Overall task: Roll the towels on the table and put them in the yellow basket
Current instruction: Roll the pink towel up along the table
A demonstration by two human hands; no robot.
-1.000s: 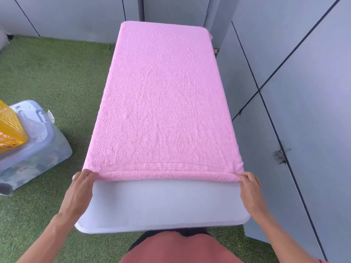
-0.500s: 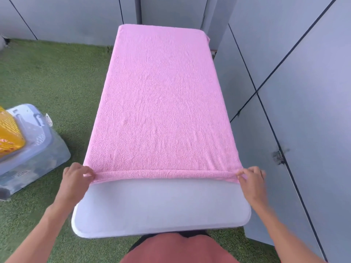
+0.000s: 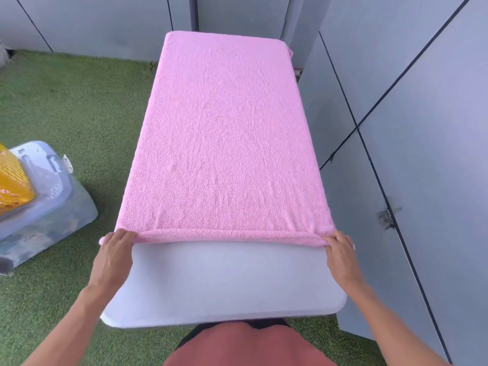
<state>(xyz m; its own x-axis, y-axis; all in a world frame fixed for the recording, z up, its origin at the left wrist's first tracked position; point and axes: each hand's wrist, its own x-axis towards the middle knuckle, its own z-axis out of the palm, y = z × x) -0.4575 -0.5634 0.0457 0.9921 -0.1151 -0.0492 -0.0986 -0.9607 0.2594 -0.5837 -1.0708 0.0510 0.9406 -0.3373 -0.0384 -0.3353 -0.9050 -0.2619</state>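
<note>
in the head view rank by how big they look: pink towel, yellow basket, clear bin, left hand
1. towel, by far the largest.
2. bin, partly cut off by the frame edge.
3. basket and left hand look alike; most of the basket is out of frame and the hand is nearer the camera, so unranked.

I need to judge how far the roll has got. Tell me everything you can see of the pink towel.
The pink towel looks like terry cloth and lies flat along the white table, covering all but the near end. Its far right corner hangs off the edge. The near edge is turned into a thin roll. The left hand and right hand each grip one end of that roll.
</note>
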